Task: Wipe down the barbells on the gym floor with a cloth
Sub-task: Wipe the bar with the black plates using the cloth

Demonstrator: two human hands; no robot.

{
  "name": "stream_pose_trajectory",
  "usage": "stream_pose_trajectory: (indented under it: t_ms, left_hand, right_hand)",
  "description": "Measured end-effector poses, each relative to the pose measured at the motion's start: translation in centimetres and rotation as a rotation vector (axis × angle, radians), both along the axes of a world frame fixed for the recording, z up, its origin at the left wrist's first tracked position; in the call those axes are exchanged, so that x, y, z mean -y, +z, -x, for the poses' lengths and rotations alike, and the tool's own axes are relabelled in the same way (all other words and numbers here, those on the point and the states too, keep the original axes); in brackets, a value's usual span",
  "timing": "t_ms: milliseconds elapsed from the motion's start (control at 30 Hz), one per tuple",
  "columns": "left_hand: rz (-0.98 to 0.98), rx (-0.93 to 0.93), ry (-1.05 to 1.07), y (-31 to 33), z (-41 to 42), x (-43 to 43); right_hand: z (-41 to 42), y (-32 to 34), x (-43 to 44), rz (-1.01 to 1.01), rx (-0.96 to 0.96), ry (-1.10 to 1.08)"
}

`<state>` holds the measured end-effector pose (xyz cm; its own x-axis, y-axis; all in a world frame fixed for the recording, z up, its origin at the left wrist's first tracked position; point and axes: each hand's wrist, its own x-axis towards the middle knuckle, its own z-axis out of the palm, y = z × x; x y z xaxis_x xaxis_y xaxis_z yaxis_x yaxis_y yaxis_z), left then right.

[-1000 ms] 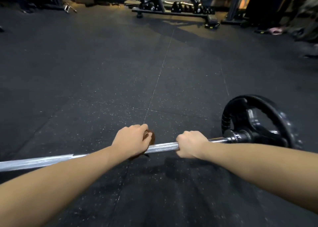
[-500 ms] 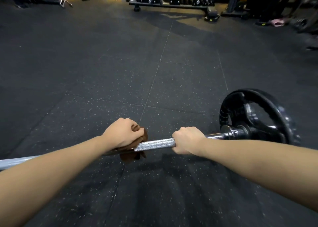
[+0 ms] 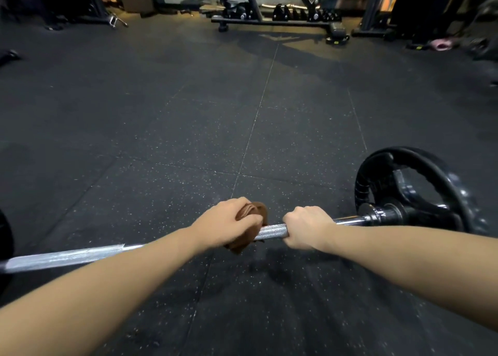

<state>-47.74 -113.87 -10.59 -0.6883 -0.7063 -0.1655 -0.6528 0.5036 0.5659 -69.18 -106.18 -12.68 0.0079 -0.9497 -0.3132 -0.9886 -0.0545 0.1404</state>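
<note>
A steel barbell (image 3: pixel 272 231) lies across the black rubber gym floor in front of me, with a black weight plate (image 3: pixel 420 167) on its right end. My left hand (image 3: pixel 223 225) grips a brown cloth (image 3: pixel 253 211) wrapped around the bar near its middle. A short stretch of knurled bar shows between my hands. Just to the right of it, my right hand (image 3: pixel 305 230) is curled around the bare bar. The bar's left part (image 3: pixel 67 257) runs out to the left edge, where a dark plate edge (image 3: pixel 4 237) shows.
A weight bench (image 3: pixel 242 8) and a low rack of dumbbells (image 3: pixel 296 13) stand at the far wall. Dark machine frames (image 3: pixel 377 5) rise at the back right, with a pink item (image 3: pixel 440 44) on the floor near them. Open rubber flooring (image 3: pixel 242 113) stretches ahead.
My left hand with the cloth slid left along the bar, then back right toward my right hand. The right hand kept its grip in place.
</note>
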Motion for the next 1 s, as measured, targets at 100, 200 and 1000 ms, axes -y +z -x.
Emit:
stream_pose_trajectory:
  t_ms: [100,200,1000]
  left_hand:
    - [-0.090,-0.012,-0.104,0.3,-2.6,0.4]
    - [-0.091,-0.027,-0.095,-0.1,-3.7,0.7]
    - [-0.097,-0.214,0.258,-2.2,0.2,-1.6]
  right_hand:
    - [0.0,-0.1,-0.1,-0.010,0.002,-0.015]
    - [0.0,-0.1,-0.3,-0.002,-0.008,-0.006]
    - [-0.7,2.4,2.0,-0.213,0.949,-0.140]
